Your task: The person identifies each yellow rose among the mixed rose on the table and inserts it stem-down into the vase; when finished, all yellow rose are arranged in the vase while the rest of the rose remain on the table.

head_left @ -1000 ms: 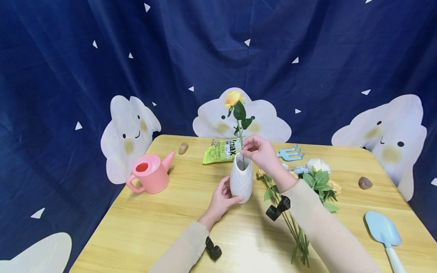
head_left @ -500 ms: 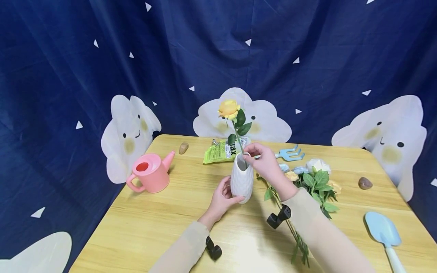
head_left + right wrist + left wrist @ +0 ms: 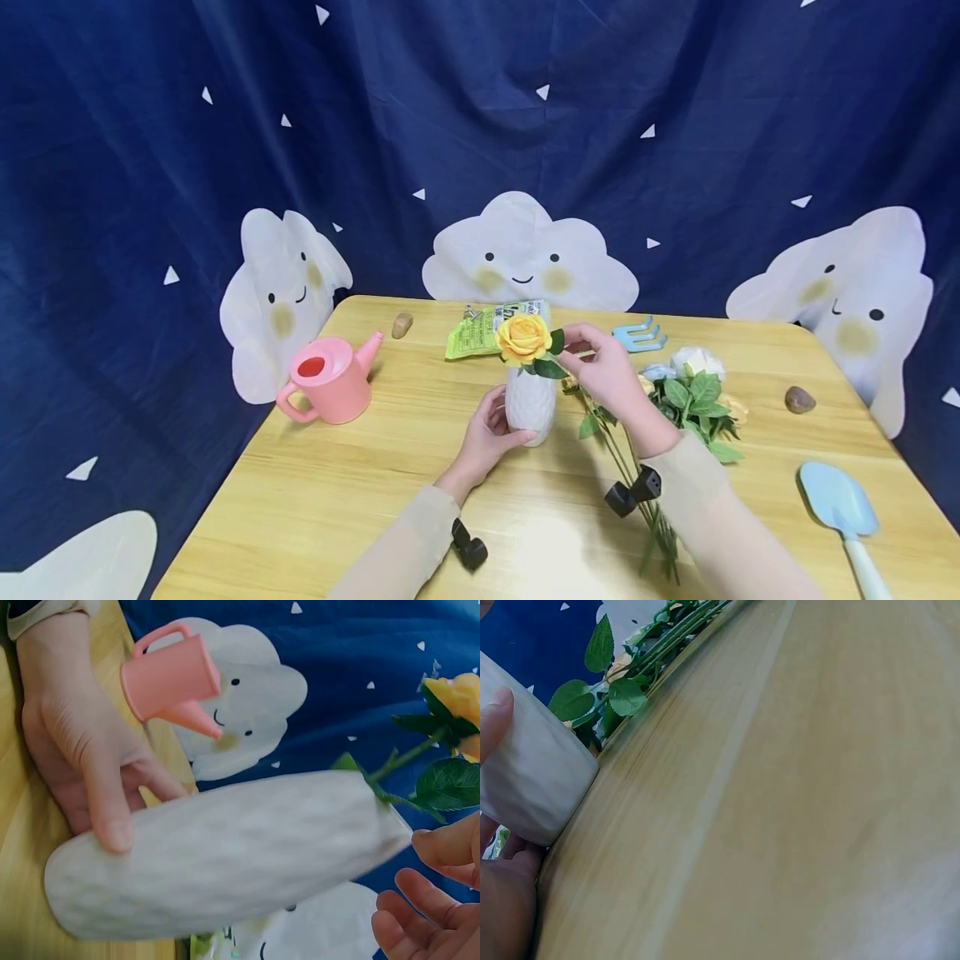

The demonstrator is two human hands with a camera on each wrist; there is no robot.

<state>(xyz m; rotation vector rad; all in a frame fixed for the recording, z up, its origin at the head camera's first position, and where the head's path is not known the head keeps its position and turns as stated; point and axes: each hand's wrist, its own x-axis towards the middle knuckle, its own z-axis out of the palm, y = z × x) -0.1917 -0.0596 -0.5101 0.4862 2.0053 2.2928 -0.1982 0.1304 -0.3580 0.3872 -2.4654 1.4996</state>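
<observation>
A white textured vase [image 3: 530, 406] stands upright on the table. My left hand [image 3: 483, 437] grips its lower part, thumb in front and fingers round the left side. An artificial yellow rose [image 3: 523, 339] sits low over the vase's mouth, its green stem running down inside, where the lower part is hidden. Beside the bloom and leaves is my right hand [image 3: 600, 367], fingers loosely bent. In the right wrist view its thumb [image 3: 442, 840] lies right at the vase rim, and a fingertip shows near the petals.
Right of the vase lie several artificial flowers [image 3: 693, 392] with long stems. A pink watering can [image 3: 333, 381] stands left. Behind are a green packet [image 3: 476, 333] and blue hand rake [image 3: 639, 336]. A blue trowel [image 3: 838, 500] and stones [image 3: 800, 400] lie about.
The yellow rose has gone down into the vase, its bloom dropping from high above to the rim. My right hand has shifted right and let go of the stem; the left keeps its grip.
</observation>
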